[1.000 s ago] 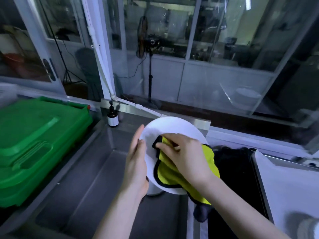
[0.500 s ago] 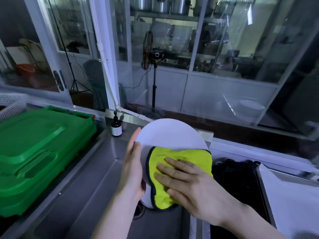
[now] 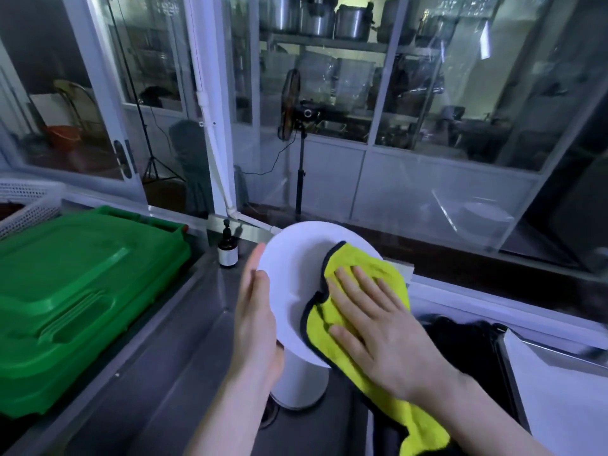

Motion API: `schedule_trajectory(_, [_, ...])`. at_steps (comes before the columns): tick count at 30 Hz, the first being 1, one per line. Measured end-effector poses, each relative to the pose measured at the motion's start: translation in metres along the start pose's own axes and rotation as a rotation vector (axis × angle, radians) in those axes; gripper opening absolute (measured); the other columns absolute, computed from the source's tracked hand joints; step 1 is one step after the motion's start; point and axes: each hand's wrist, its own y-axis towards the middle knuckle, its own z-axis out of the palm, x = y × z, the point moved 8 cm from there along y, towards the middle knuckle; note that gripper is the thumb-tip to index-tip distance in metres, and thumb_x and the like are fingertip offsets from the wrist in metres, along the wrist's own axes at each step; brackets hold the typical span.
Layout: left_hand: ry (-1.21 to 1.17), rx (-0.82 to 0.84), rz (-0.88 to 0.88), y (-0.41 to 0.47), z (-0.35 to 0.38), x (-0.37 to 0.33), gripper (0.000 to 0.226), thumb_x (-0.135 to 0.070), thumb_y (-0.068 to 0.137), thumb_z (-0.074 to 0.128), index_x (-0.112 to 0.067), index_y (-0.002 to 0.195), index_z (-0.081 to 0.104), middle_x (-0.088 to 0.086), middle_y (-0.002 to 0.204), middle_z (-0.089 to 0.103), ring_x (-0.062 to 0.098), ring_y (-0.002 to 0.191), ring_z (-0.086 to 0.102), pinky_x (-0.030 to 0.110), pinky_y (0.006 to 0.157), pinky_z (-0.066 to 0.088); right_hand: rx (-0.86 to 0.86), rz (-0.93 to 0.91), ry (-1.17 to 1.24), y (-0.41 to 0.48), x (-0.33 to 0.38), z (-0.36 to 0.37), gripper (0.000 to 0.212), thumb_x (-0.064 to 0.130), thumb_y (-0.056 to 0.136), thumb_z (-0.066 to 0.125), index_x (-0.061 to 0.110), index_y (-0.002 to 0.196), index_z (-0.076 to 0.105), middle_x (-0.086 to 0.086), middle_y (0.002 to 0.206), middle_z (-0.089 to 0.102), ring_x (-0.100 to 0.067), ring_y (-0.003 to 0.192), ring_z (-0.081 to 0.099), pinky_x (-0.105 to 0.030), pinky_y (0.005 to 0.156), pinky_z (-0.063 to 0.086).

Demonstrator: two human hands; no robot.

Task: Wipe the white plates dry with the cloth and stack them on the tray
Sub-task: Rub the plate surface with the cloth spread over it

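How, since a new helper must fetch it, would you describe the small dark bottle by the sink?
Find the big green bin on the left, then follow the steel sink's back ledge rightward. The small dark bottle stands upright there, left of the white plate that the left hand holds. Only it has a pump top and a white label.

Steel counter (image 3: 184, 340), green crate (image 3: 75, 291), small bottle (image 3: 227, 250), tray (image 3: 559, 399) at right
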Motion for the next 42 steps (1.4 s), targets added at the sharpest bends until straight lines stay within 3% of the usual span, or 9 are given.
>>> schedule_trajectory(4, [0.068,0.040,0.025,-0.006,0.015,0.013,0.037,-0.044,0.102,0.038,-0.060,0.128,0.057,-0.033,0.135,0.059,-0.009,0.129,0.052,0.021,0.101,0.047,0.078,-0.117,0.202,0.009,0.026,0.018,0.055,0.057,0.101,0.010,0.043,0.153,0.000,0.020,0.162,-0.007,-0.008,0.150,-0.013,-0.038,0.124,-0.003])
schedule_trajectory(8, [0.032,0.061,-0.024,-0.010,0.021,0.021,0.037,-0.045,0.099,0.042,-0.061,0.130,0.055,-0.020,0.145,0.057,0.006,0.139,0.049,0.042,0.114,0.039,0.007,-0.014,0.236,0.046,0.008,0.009,0.061,0.059,0.100,0.017,0.030,0.153,0.027,0.017,0.161,-0.002,-0.009,0.151,-0.009,-0.039,0.123,0.003])
schedule_trajectory(16, [-0.022,-0.042,-0.004,0.005,-0.010,-0.005,0.040,-0.035,0.104,0.041,-0.067,0.111,0.063,-0.028,0.123,0.069,-0.001,0.110,0.068,0.022,0.072,0.060,-0.058,0.103,0.048,0.026,-0.018,-0.003,0.062,0.062,0.099,0.015,0.034,0.154,0.009,0.014,0.162,0.001,-0.013,0.151,-0.009,-0.046,0.123,0.007])
schedule_trajectory(23, [-0.053,0.040,-0.157,-0.004,0.005,0.019,0.057,-0.075,0.079,0.063,-0.041,0.124,0.071,-0.007,0.130,0.070,0.014,0.124,0.064,0.040,0.101,0.053,0.042,-0.186,0.224,0.029,0.049,0.003,0.053,0.044,0.103,0.023,0.031,0.154,0.020,0.018,0.162,0.000,-0.008,0.150,-0.012,-0.036,0.123,-0.006])
schedule_trajectory(28, [-0.005,0.039,-0.023,-0.010,0.011,0.009,0.037,-0.043,0.105,0.042,-0.047,0.138,0.056,-0.016,0.144,0.059,0.008,0.136,0.053,0.043,0.112,0.042,-0.051,-0.013,0.172,0.074,0.013,-0.016,0.059,0.051,0.101,0.031,0.033,0.155,0.015,0.014,0.162,0.002,-0.010,0.151,-0.009,-0.039,0.124,-0.001])
schedule_trajectory(34, [0.018,-0.080,0.066,0.008,-0.022,-0.020,0.037,-0.038,0.101,0.039,-0.063,0.112,0.065,-0.027,0.117,0.071,-0.003,0.101,0.070,0.019,0.064,0.058,-0.044,0.116,0.060,0.045,-0.020,0.003,0.067,0.066,0.095,0.009,0.034,0.153,0.007,0.014,0.162,0.000,-0.015,0.151,-0.011,-0.048,0.122,0.007])
schedule_trajectory(37, [0.040,-0.089,0.051,0.009,-0.026,-0.015,0.038,-0.043,0.096,0.041,-0.061,0.121,0.062,-0.025,0.130,0.066,0.000,0.119,0.063,0.030,0.095,0.058,0.040,-0.092,0.235,0.019,0.022,0.029,0.057,0.059,0.099,0.014,0.039,0.151,0.003,0.016,0.162,-0.004,-0.013,0.151,-0.013,-0.047,0.123,0.003])
schedule_trajectory(39, [0.064,-0.032,0.007,0.006,-0.020,-0.003,0.040,-0.050,0.096,0.044,-0.052,0.132,0.060,-0.017,0.142,0.061,0.008,0.132,0.056,0.043,0.114,0.042,0.028,-0.197,0.299,0.020,0.046,0.032,0.054,0.053,0.103,0.018,0.035,0.154,0.022,0.016,0.163,0.000,-0.013,0.152,-0.007,-0.043,0.124,0.001])
schedule_trajectory(42, [0.046,0.001,-0.130,0.001,-0.011,0.014,0.040,-0.065,0.092,0.054,-0.046,0.124,0.069,-0.013,0.128,0.070,0.008,0.122,0.064,0.035,0.099,0.052,-0.050,-0.250,0.295,0.039,0.055,0.017,0.046,0.045,0.102,0.029,0.024,0.138,0.047,0.008,0.163,0.013,-0.017,0.152,0.003,-0.045,0.123,0.008])
